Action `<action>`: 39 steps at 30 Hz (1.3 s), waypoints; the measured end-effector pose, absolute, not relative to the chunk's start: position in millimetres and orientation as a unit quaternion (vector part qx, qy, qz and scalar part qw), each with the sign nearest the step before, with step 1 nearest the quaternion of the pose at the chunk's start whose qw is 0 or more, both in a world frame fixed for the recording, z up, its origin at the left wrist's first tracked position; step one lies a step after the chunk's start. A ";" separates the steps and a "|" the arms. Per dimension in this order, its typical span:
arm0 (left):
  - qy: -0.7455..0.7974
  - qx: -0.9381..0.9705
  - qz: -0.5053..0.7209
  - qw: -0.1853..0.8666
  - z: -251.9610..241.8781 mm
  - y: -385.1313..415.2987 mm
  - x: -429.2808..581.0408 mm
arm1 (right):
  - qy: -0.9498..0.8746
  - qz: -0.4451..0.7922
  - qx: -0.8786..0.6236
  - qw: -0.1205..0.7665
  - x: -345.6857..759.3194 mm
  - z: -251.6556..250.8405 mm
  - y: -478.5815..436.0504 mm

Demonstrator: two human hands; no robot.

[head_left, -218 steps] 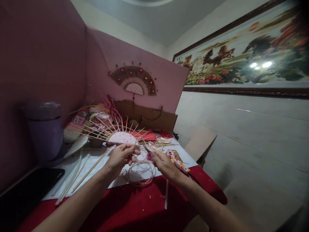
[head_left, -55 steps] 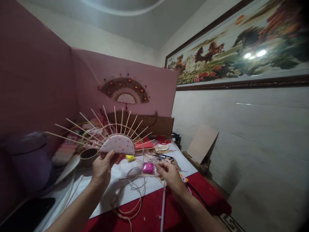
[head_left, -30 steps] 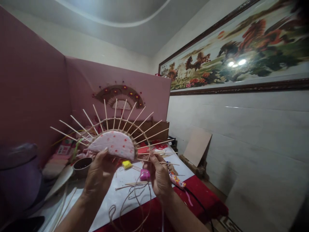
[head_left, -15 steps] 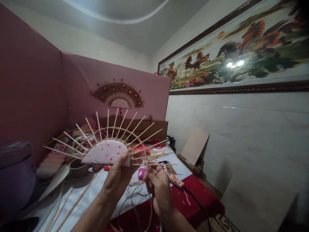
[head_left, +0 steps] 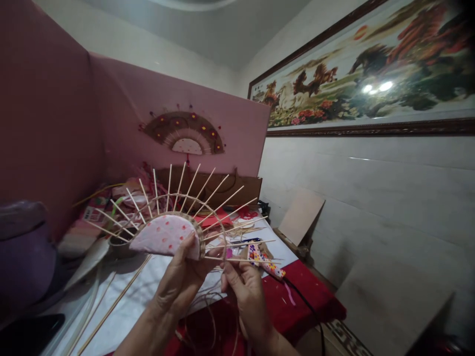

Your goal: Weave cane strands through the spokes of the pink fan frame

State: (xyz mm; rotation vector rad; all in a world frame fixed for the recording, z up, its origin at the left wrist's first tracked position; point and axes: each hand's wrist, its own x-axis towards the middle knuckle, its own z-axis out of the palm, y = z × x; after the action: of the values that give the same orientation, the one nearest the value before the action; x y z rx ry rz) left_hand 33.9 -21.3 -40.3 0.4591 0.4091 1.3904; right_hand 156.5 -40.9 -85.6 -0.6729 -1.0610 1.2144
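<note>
A half-round fan frame (head_left: 163, 237) is held up over the table, its white face dotted with red and thin wooden sticks spreading out from the curved edge. My left hand (head_left: 181, 267) grips it at the lower right, thumb on the white face and fingers behind. Brown twine (head_left: 222, 225) arcs across the sticks. At the lowest right stick, my right hand (head_left: 243, 287) pinches the twine between thumb and fingers. Loose loops of twine (head_left: 213, 316) hang below between my forearms.
A finished fan (head_left: 185, 133) hangs on the pink panel behind. On the table lie a flower-patterned glue gun (head_left: 267, 262) with a black cord, loose sticks (head_left: 115, 301) and red paper (head_left: 213, 217). A bowl (head_left: 122, 244) stands left, near a purple bin (head_left: 25, 267).
The view has tilted down and shifted slightly. The fan frame is turned a little, and my right hand has moved slightly at the twine by the lowest stick. Both hands keep their hold.
</note>
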 end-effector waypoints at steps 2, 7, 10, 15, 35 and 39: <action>0.191 0.206 0.625 0.728 -40.9 -22.0 33.5 | -0.441 0.554 -0.298 0.640 155.2 -85.8 -44.5; 0.204 0.209 0.626 0.723 -40.1 -24.1 34.3 | -0.398 0.603 -0.307 0.619 153.5 -81.1 -51.4; 0.211 0.210 0.626 0.721 -39.9 -24.6 35.2 | -0.389 0.610 -0.313 0.615 154.6 -76.4 -54.3; 0.198 0.217 0.621 0.727 -41.7 -23.6 35.4 | -0.397 0.625 -0.312 0.596 156.3 -72.5 -57.4; 0.174 0.162 0.569 0.787 -36.2 -25.9 33.1 | -0.615 0.194 -0.441 0.624 189.8 -77.8 -23.3; 0.191 0.151 0.580 0.777 -35.9 -24.5 33.4 | -0.613 0.195 -0.445 0.624 189.8 -75.8 -20.1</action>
State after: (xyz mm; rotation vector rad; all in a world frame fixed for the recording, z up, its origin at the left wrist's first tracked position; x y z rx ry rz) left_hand 33.4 -24.5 -35.9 0.3260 0.4139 1.2547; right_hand 189.8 -20.1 -75.8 -1.0208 -1.4070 0.4483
